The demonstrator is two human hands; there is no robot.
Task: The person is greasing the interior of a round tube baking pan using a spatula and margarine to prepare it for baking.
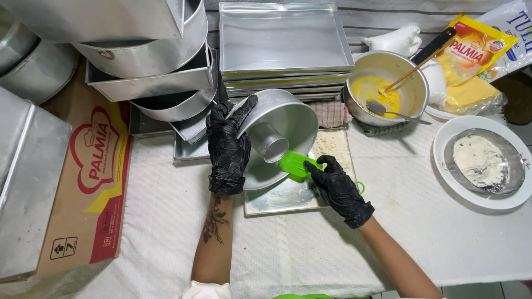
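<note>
The round aluminium tube cake pan (285, 124) is tipped up on its side, open mouth facing the camera, centre tube (268, 142) pointing out, its lower edge resting over a flat rectangular tray (280, 196) on the white-cloth table (432, 232). The left hand (227, 145), in a black glove, clamps the pan's left rim, fingers (243, 113) spread over the outer wall and thumb side down along the edge. The right hand (337, 188), gloved in black too, has its fingers closed round the handle of a bright green silicone brush (296, 165), whose flat head lies against the inner wall of the pan just beside the tube. The far end of the tray carries a dusting of pale crumbs or flour (331, 145).

Behind the pan sits a stack of rectangular baking trays (284, 39), with a red-checked cloth (331, 113) at its foot. To the right, a metal saucepan (413, 91) holds yellow fat, a spoon (388, 109) and a stick-like tool (407, 75). Near it lie yellow margarine packets (476, 52). Farther right, a white plate (451, 166) carries a shallow metal dish of white flour (483, 160). On the left, piled round and square tins (149, 61) lean over a flattened cardboard box (97, 182).
</note>
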